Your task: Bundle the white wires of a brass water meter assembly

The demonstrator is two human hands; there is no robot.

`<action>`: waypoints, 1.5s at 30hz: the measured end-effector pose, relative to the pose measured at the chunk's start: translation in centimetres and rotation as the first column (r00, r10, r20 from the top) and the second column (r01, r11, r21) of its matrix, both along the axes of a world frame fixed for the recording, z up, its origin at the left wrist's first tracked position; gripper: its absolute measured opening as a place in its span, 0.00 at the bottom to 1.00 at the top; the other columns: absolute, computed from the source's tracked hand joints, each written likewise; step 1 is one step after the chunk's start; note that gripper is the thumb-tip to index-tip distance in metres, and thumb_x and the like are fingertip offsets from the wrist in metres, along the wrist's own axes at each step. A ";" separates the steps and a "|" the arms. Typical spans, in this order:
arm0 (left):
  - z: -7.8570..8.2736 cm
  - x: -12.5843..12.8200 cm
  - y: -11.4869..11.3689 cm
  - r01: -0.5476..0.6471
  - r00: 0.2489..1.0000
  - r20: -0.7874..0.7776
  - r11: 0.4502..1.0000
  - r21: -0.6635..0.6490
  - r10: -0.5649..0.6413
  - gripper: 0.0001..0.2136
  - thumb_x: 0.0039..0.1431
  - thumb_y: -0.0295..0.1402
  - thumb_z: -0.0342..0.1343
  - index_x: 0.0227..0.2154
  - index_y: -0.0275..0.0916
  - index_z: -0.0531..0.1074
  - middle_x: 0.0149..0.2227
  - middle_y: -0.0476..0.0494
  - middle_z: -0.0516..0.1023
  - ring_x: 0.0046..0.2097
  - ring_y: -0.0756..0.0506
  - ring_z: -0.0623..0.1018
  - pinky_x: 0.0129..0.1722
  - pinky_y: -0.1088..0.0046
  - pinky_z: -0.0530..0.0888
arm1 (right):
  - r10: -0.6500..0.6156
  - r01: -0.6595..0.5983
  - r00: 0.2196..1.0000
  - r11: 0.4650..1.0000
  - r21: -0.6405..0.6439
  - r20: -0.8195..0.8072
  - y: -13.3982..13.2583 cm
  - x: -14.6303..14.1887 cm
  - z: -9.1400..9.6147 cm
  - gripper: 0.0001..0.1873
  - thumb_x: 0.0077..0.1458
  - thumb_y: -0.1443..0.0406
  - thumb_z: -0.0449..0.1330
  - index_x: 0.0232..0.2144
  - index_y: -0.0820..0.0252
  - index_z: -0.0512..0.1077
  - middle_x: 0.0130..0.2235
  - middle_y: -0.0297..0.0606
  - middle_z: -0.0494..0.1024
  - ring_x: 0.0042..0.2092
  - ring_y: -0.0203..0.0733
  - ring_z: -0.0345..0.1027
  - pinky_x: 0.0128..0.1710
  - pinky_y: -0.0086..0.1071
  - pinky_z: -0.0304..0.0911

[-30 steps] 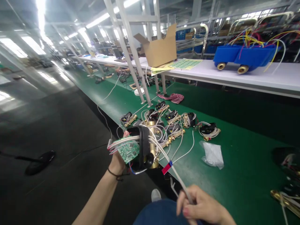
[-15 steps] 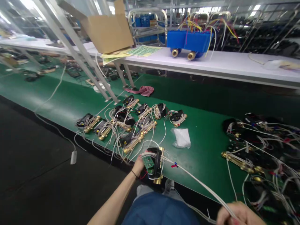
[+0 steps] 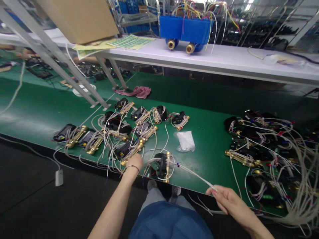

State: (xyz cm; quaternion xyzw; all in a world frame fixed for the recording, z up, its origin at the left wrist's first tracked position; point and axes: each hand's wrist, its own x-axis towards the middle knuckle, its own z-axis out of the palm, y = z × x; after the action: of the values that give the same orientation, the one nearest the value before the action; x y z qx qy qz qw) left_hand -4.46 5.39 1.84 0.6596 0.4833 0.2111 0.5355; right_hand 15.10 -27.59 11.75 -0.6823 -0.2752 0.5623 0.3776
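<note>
A black and brass meter unit with a green circuit board lies on the green belt near its front edge. A bundle of white wires runs from it to the right. My right hand pinches the end of that bundle just off the belt's edge. My left hand rests beside the unit's left side, among other units; its fingers are turned away and mostly hidden.
Several more black and brass units with white wires lie left of centre. A tangled heap of such units fills the right. A small clear bag, a pink rag, a white shelf with a blue bin and a cardboard box are behind.
The unit went from my raised left hand down onto the belt. My right hand slid along the wire bundle to the right. The view swung right and downward.
</note>
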 end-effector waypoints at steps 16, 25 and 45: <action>-0.6 8.0 -1.3 0.653 0.737 0.455 0.702 -0.284 -0.500 0.19 0.47 0.48 0.54 0.17 0.36 0.61 0.14 0.58 0.54 0.17 0.56 0.54 0.19 0.78 0.53 | -0.203 0.212 0.872 0.977 0.030 0.446 1.0 6.3 -3.1 0.22 0.48 0.49 0.54 0.25 0.63 0.68 0.18 0.28 0.60 0.21 0.32 0.52 0.21 0.27 0.46; -0.6 9.7 -3.3 0.604 0.736 0.524 0.766 -0.221 -0.429 0.16 0.52 0.47 0.47 0.31 0.37 0.65 0.16 0.55 0.62 0.19 0.53 0.62 0.23 0.76 0.61 | 0.266 0.101 0.551 0.920 -0.380 0.791 8.3 -4.0 -8.0 0.20 0.56 0.59 0.46 0.27 0.62 0.74 0.29 0.48 0.76 0.34 0.48 0.69 0.31 0.33 0.58; -0.6 7.8 -0.4 0.520 0.768 0.639 0.615 -0.593 -0.034 0.19 0.56 0.47 0.45 0.19 0.38 0.54 0.13 0.60 0.51 0.14 0.57 0.54 0.15 0.82 0.53 | 0.021 0.232 0.662 0.945 -0.231 0.750 5.5 -1.5 -10.7 0.22 0.58 0.59 0.41 0.31 0.66 0.70 0.26 0.45 0.73 0.30 0.44 0.67 0.29 0.34 0.60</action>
State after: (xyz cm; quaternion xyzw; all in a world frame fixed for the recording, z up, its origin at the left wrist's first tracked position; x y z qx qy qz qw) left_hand 3.33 5.00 1.25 0.3570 0.2280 0.0916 0.9012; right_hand 13.65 -22.12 1.04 -0.9164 -0.2737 0.2478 0.1544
